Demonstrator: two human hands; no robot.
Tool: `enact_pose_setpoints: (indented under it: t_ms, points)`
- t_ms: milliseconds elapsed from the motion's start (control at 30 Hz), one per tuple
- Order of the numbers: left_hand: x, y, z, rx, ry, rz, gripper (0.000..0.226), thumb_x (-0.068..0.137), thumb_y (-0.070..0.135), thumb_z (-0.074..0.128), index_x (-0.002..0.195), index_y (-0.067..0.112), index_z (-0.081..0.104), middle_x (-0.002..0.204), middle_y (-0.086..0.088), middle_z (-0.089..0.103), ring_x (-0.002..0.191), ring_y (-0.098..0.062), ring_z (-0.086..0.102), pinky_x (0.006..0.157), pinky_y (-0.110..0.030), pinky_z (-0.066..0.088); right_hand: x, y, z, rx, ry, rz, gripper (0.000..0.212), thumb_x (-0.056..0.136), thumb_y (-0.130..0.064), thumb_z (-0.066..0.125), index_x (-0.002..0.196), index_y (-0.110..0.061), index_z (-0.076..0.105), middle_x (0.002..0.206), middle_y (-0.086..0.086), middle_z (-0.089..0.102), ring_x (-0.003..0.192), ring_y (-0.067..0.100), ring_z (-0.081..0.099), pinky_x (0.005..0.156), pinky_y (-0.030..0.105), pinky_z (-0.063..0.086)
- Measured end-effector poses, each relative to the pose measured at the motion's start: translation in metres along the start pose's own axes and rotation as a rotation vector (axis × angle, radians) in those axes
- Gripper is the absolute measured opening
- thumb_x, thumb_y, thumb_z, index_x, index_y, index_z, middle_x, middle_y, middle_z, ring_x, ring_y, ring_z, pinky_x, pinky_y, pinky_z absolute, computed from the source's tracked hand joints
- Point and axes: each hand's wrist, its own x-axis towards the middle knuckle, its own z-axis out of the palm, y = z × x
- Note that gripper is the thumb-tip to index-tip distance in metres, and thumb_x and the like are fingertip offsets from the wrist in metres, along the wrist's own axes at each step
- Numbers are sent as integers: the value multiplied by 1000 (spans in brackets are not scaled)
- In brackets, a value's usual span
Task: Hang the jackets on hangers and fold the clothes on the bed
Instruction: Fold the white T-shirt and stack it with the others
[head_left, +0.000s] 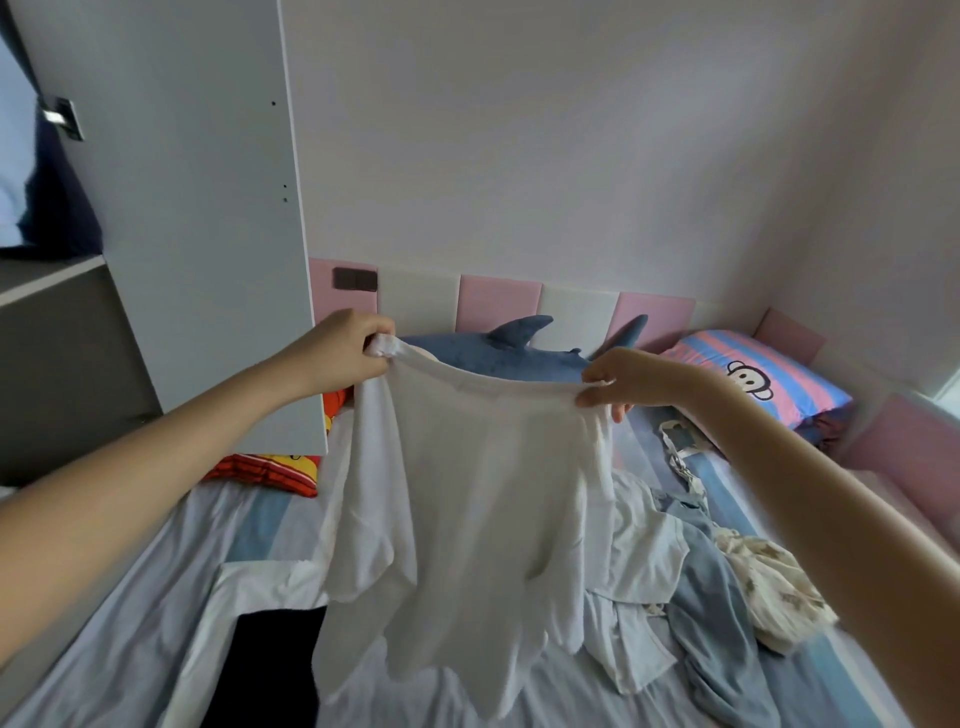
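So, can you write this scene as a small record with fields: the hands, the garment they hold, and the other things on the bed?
left hand: grips one bunched end of the white garment's top edge
right hand: pinches the other end
white garment: held up, spread, hanging over the bed
bed: striped sheet; loose clothes on the right, black garment near the front
headboard side: plush shark, monkey pillow
task stage: garment not yet folded

Two bare hands are shown: the left hand (343, 348) and the right hand (631, 379). Each is continued by a forearm, the left forearm (156, 452) and the right forearm (810, 493), left uncovered along the whole visible length.
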Motion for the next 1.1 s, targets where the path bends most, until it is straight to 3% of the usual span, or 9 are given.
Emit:
enact_pose_setpoints:
  t_ms: [133, 200, 433, 567, 633, 767, 933, 1033, 1100]
  points:
    - [-1, 4, -5, -31, 64, 56, 27, 79, -7, 61, 68, 13, 45, 63, 0, 45, 57, -10, 38, 56, -26, 30, 1, 2, 3, -85, 162, -22, 17, 84, -22, 66, 92, -8, 62, 75, 4, 69, 71, 22, 67, 76, 36, 52]
    - [-2, 7, -9, -55, 126, 81, 22, 79, -6, 61, 76, 10, 46, 66, 3, 44, 56, -5, 39, 55, -18, 31, 2, 2, 6, -77, 248, 8, 24, 81, -16, 65, 103, -9, 58, 90, 7, 63, 81, 28, 62, 73, 34, 48]
    - [-2, 13, -11, -72, 308, 87, 23, 78, -4, 65, 88, 12, 52, 80, -8, 55, 65, -8, 50, 60, -9, 35, 8, 9, 30, 384, 694, 95, 36, 86, 2, 49, 120, -10, 51, 90, 15, 63, 80, 30, 61, 68, 29, 44]
    - [-5, 14, -11, 17, 416, 48, 16, 78, 3, 72, 92, 3, 63, 83, -7, 64, 72, -20, 58, 66, -22, 45, -3, 2, 21, 18, 1062, 64, 23, 93, -1, 42, 112, -2, 55, 89, 23, 65, 71, 43, 60, 55, 34, 32]
    - [-6, 9, -6, 106, 417, 16, 12, 84, 9, 68, 83, 1, 60, 68, -5, 58, 62, -22, 52, 59, -27, 38, -7, -6, 16, 107, 1222, 63, 25, 93, 0, 40, 112, -3, 55, 93, 21, 63, 73, 42, 58, 57, 34, 30]
    - [-7, 7, 5, -65, 222, -57, 10, 97, 11, 49, 88, 8, 50, 67, 5, 49, 62, -15, 47, 53, -11, 34, -8, -17, 8, 212, 1139, 74, 32, 88, 1, 37, 108, -13, 57, 105, 9, 65, 89, 34, 58, 67, 32, 33]
    - [-6, 10, -7, 19, 369, -34, 19, 101, 18, 40, 85, 8, 43, 61, 2, 41, 59, -27, 42, 55, -33, 26, -16, -16, -10, 255, 1207, 203, 21, 101, -25, 36, 112, -14, 50, 103, 12, 65, 87, 37, 57, 65, 32, 29]
    - [-5, 11, -13, 3, 123, -80, 38, 96, 33, 50, 69, 13, 33, 60, 4, 37, 56, -17, 38, 51, -24, 26, -13, -7, -8, 192, 1010, 270, 23, 102, -28, 35, 114, -13, 48, 108, 17, 63, 90, 39, 57, 67, 34, 31]
    - [-5, 8, -15, 73, -15, -103, 33, 86, 39, 65, 77, 18, 42, 71, 3, 49, 63, -14, 47, 55, -25, 34, -16, -3, -5, 174, 1080, 297, 23, 101, -29, 35, 111, -13, 48, 102, 18, 64, 87, 41, 58, 65, 34, 31]
